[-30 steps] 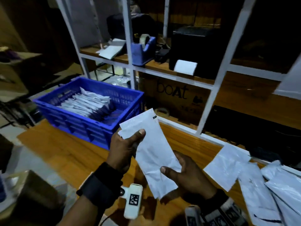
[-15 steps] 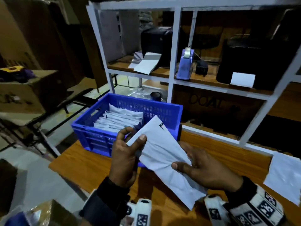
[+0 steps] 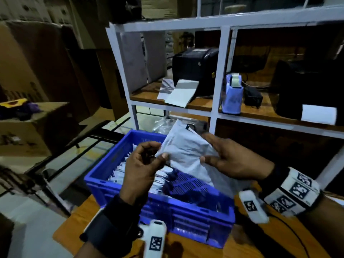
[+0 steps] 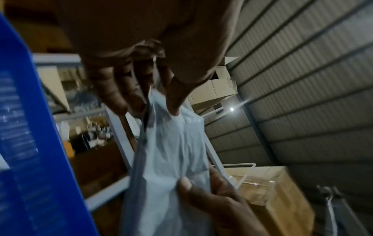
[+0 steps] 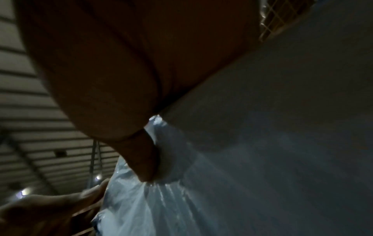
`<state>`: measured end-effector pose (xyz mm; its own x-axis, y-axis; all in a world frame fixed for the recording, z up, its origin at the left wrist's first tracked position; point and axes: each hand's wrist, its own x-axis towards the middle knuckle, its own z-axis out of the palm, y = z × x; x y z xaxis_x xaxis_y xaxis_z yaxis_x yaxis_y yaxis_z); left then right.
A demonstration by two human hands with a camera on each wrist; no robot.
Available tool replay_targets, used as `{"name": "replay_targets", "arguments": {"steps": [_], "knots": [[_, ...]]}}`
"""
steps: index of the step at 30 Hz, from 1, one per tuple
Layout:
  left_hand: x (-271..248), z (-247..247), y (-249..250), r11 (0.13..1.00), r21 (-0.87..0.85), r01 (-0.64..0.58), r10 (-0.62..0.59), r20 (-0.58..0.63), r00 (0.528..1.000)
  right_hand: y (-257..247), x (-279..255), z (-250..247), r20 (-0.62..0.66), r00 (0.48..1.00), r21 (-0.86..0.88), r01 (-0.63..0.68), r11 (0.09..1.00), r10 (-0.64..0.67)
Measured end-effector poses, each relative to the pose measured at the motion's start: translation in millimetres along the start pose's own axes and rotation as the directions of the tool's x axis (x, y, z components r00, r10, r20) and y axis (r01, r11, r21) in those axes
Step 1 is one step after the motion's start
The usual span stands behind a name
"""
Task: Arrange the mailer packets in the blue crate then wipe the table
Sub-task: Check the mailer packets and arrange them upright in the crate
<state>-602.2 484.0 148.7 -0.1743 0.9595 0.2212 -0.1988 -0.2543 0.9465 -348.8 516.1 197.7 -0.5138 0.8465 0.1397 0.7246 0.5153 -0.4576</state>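
A white mailer packet hangs tilted over the blue crate, which stands on the wooden table. My left hand pinches the packet's left edge between thumb and fingers. My right hand holds its right side, thumb on the front and fingers behind. Several white packets lie stacked in the crate's left part. In the left wrist view the packet hangs from my pinching fingers, beside the crate wall. The right wrist view shows my thumb pressing into the crinkled packet.
A white metal shelf frame rises behind the crate, holding a black label printer, a blue tape dispenser and a second black device. Cardboard boxes stand at the left, past the table's edge.
Both hands have carried the packet left and forward, from above the table to above the crate. The head view has swung left, so the loose packets on the table's right are out of view.
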Motion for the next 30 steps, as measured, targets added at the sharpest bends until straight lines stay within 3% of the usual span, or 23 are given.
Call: {"name": "replay_targets", "arguments": {"steps": [2,5,9,13,16,18,20,22,25,30], "knots": [[16.0,-27.5,-13.0,0.989,0.147,0.017,-0.022,0.035,0.999,7.2,20.5,-1.5,-0.016,0.999,-0.064,-0.040,0.997,0.039],[27.0,-68.5,-36.4,0.933,0.358,-0.035,0.002,0.093,0.996,11.8,44.8,9.0,0.062,0.995,-0.092,-0.067,0.993,0.073],[52.4,-104.2,-62.0,0.923,0.381,-0.046,0.021,0.068,0.997,17.8,77.5,48.9,0.243,0.950,-0.130,-0.167,0.977,0.195],[74.3,-111.8,-72.8,0.892,0.451,-0.027,-0.027,0.113,0.993,23.2,98.7,95.1,0.434,0.826,-0.271,-0.263,0.926,0.361],[79.6,-125.5,-83.1,0.847,0.532,-0.008,-0.081,0.143,0.986,19.2,110.5,116.4,0.461,0.777,-0.341,-0.292,0.894,0.429],[77.9,-133.6,-90.7,0.738,0.670,-0.074,-0.077,0.194,0.978,19.9,112.2,130.8,0.478,0.726,-0.405,-0.317,0.858,0.494],[72.5,-135.5,-94.7,0.556,0.809,-0.190,-0.087,0.284,0.955,24.6,107.1,145.9,0.507,0.657,-0.469,-0.333,0.818,0.559],[68.1,-133.4,-96.4,0.438,0.855,-0.278,-0.100,0.353,0.930,28.7,100.3,153.3,0.534,0.573,-0.534,-0.342,0.774,0.622],[71.1,-129.2,-95.5,0.405,0.867,-0.292,-0.136,0.373,0.918,29.8,94.8,156.3,0.555,0.481,-0.612,-0.316,0.725,0.679],[77.3,-123.8,-94.9,0.348,0.879,-0.325,-0.247,0.420,0.873,19.2,93.4,165.3,0.581,0.413,-0.692,-0.201,0.693,0.701]]}}
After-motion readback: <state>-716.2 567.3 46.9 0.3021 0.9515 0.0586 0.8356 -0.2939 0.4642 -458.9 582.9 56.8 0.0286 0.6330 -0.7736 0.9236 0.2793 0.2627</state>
